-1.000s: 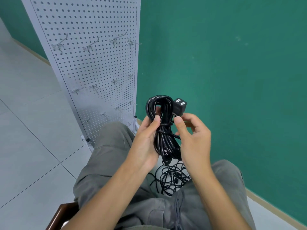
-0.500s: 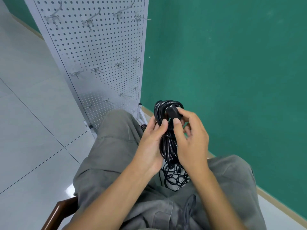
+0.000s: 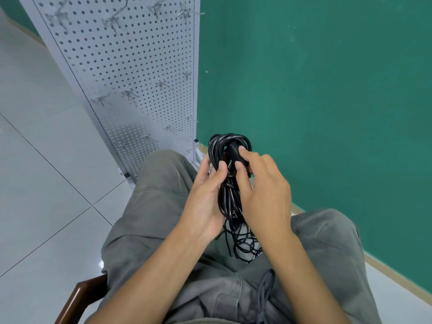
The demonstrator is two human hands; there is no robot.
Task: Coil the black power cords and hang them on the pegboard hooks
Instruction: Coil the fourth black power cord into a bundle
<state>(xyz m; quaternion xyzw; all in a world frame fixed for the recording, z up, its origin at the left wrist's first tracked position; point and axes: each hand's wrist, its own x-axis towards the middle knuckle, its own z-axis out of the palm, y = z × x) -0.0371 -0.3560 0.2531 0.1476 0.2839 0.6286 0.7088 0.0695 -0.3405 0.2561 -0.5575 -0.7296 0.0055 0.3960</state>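
A coiled black power cord (image 3: 228, 197) stands upright between my hands above my lap. My left hand (image 3: 205, 199) grips the bundle's middle, thumb across its front. My right hand (image 3: 264, 192) pinches the cord's black plug (image 3: 233, 149) with thumb and forefinger, pressing it into the loop at the top of the coil. Below my hands, more loose black cord (image 3: 245, 244) lies tangled on the floor between my legs. The white pegboard (image 3: 131, 66) stands ahead on the left with several bare metal hooks (image 3: 127, 93).
I sit on a brown wooden chair (image 3: 77, 298), grey trousers (image 3: 149, 206) filling the lower view. A green wall (image 3: 315, 90) runs along the right. Pale floor tiles (image 3: 42, 183) stretch to the left of the pegboard.
My right hand brought the plug from beside the coil into its top loop. The view tilted down, so the pegboard's upper hooks slid toward the top edge.
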